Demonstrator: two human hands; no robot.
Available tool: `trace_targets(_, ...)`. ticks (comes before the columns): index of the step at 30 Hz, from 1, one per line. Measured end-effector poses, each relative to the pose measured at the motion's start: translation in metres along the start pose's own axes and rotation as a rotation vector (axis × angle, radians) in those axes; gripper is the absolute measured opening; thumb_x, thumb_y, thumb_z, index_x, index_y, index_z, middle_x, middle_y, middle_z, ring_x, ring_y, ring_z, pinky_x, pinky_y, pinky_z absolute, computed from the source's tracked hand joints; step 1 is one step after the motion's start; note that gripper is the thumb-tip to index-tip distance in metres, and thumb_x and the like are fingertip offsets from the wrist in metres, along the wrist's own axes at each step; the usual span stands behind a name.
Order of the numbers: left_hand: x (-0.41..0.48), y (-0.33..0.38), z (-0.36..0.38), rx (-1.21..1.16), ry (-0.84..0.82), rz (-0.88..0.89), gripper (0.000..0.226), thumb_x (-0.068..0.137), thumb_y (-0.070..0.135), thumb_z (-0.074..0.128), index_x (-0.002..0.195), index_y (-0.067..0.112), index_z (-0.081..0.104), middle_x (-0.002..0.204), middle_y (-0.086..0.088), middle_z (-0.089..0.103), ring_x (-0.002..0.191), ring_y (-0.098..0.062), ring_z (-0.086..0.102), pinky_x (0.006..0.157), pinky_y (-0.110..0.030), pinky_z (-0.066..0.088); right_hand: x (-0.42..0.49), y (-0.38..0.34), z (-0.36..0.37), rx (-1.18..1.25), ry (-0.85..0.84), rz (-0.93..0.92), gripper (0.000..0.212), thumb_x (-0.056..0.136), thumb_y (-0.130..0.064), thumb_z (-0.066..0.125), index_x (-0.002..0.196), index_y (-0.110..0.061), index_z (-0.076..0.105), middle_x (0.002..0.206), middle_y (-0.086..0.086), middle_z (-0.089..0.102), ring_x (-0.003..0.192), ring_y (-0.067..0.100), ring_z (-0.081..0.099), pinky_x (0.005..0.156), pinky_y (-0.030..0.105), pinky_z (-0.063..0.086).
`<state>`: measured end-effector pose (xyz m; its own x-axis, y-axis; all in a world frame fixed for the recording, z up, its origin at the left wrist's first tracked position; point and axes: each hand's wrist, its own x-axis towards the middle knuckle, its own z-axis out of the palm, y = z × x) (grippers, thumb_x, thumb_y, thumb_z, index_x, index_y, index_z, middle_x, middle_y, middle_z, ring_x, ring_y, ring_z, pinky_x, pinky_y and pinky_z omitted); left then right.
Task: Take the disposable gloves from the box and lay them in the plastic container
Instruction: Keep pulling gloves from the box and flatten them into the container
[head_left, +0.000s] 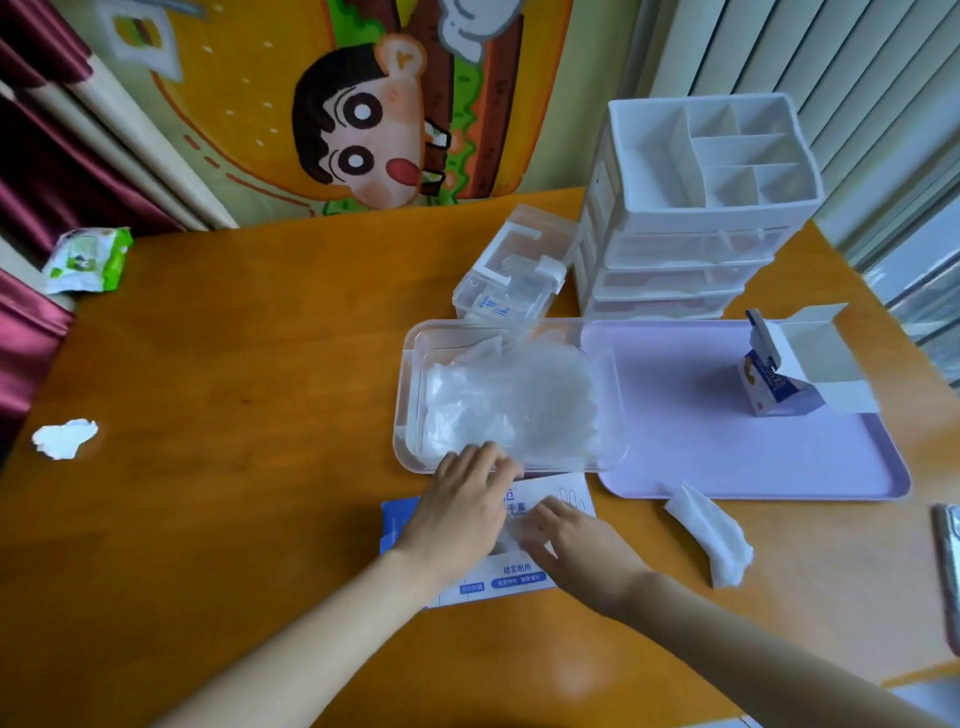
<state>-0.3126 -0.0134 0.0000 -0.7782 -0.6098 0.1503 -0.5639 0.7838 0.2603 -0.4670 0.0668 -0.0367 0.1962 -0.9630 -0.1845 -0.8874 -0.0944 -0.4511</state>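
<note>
Left hand (460, 512) flat on box (519, 578)

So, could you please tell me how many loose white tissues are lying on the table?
2. One crumpled tissue lies near the left edge of the table; the other tissue lies on the right, just in front of the purple tray. None seems hidden.

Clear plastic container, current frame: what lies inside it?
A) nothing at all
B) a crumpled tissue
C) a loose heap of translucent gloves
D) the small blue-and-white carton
C: a loose heap of translucent gloves shows through the clear plastic container, while the small blue-and-white carton stands apart on the purple tray.
</note>
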Motion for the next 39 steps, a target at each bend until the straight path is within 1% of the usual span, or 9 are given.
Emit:
trace_targets(5, -0.022, 0.008, 0.004, 0.057, -0.181, -0.056, 0.037, 0.078, 0.020, 0.073, 0.111, 0.015, 0.059, 0.110, -0.003, 0.053, 0.098, -0.018, 0.057, 0.084, -0.028, 0.048, 0.009, -0.012, 0.011, -0.150, -0.075, 0.083, 0.039, 0.100, -0.046, 0.032, 0.119, -0.020, 0.055, 0.110, 0.001, 0.062, 0.103, 0.019, 0.053, 0.083, 0.028, 0.041)
trace_targets(8, -0.032, 0.004, 0.012, 0.077, -0.401, -0.202, 0.050, 0.095, 0.039, 0.048, 0.138, 0.019, 0.034, 0.140, -0.003, 0.032, 0.129, -0.022, 0.033, 0.107, -0.034, 0.028, 0.015, -0.025, 0.009, -0.195, -0.126, 0.121, 0.033, 0.100, -0.045, 0.035, 0.092, -0.019, 0.054, 0.097, 0.004, 0.062, 0.094, 0.023, 0.056, 0.073, 0.030, 0.040)
trace_targets(12, -0.039, 0.000, 0.018, 0.029, -0.548, -0.295, 0.062, 0.093, 0.042, 0.053, 0.145, 0.024, 0.024, 0.155, -0.001, 0.013, 0.144, -0.023, 0.012, 0.115, -0.041, 0.019, 0.020, -0.033, 0.008, -0.070, -0.161, 0.266, 0.036, 0.097, -0.043, 0.043, 0.067, -0.023, 0.047, 0.072, 0.000, 0.049, 0.074, 0.019, 0.047, 0.066, 0.026, 0.033)
trace_targets(15, -0.037, -0.001, 0.019, 0.035, -0.545, -0.293, 0.064, 0.092, 0.041, 0.055, 0.145, 0.023, 0.025, 0.155, 0.000, 0.014, 0.144, -0.023, 0.012, 0.116, -0.040, 0.020, 0.023, -0.034, 0.010, 0.000, -0.146, 0.289, 0.019, 0.095, -0.025, 0.046, 0.093, -0.018, 0.063, 0.083, 0.006, 0.060, 0.075, 0.022, 0.053, 0.065, 0.026, 0.039)
trace_targets(20, -0.036, -0.002, 0.021, 0.019, -0.536, -0.317, 0.068, 0.090, 0.040, 0.060, 0.146, 0.022, 0.025, 0.154, -0.001, 0.016, 0.143, -0.023, 0.015, 0.115, -0.038, 0.023, 0.017, -0.021, 0.003, 0.280, -0.010, 0.368, 0.031, 0.088, -0.026, 0.060, 0.059, -0.019, 0.051, 0.055, -0.007, 0.045, 0.050, 0.008, 0.036, 0.049, 0.017, 0.029)
trace_targets(24, -0.034, -0.001, 0.020, 0.015, -0.540, -0.325, 0.070, 0.089, 0.041, 0.061, 0.146, 0.023, 0.024, 0.154, -0.001, 0.017, 0.142, -0.023, 0.018, 0.114, -0.037, 0.026, 0.009, -0.012, -0.005, 0.426, 0.140, 0.382, 0.026, 0.083, -0.019, 0.069, 0.061, -0.016, 0.056, 0.057, -0.004, 0.051, 0.053, 0.007, 0.036, 0.052, 0.016, 0.032)
trace_targets(28, -0.034, -0.001, 0.020, 0.015, -0.545, -0.333, 0.069, 0.089, 0.040, 0.063, 0.145, 0.024, 0.026, 0.152, 0.000, 0.020, 0.141, -0.022, 0.020, 0.113, -0.036, 0.027, 0.001, -0.004, -0.029, 0.458, 0.298, 0.406, 0.030, 0.085, -0.019, 0.069, 0.062, -0.011, 0.052, 0.058, 0.002, 0.054, 0.058, 0.026, 0.052, 0.059, 0.033, 0.045)
trace_targets(33, -0.030, -0.002, 0.016, 0.028, -0.599, -0.317, 0.068, 0.089, 0.039, 0.061, 0.145, 0.022, 0.025, 0.152, 0.000, 0.019, 0.141, -0.022, 0.021, 0.112, -0.037, 0.028, -0.006, -0.010, -0.073, 0.427, 0.590, 0.332, 0.018, 0.092, -0.016, 0.059, 0.075, -0.017, 0.055, 0.068, -0.008, 0.056, 0.062, 0.015, 0.054, 0.055, 0.014, 0.041)
trace_targets(39, -0.008, -0.002, -0.025, -0.325, -0.536, -0.410, 0.032, 0.098, 0.029, 0.050, 0.128, 0.021, 0.051, 0.132, 0.002, 0.052, 0.110, -0.009, 0.053, 0.088, -0.020, 0.045, 0.006, -0.004, -0.106, 0.251, 0.583, 0.216, 0.016, 0.093, 0.000, 0.052, 0.101, -0.004, 0.065, 0.100, 0.009, 0.067, 0.086, 0.026, 0.060, 0.075, 0.030, 0.046)
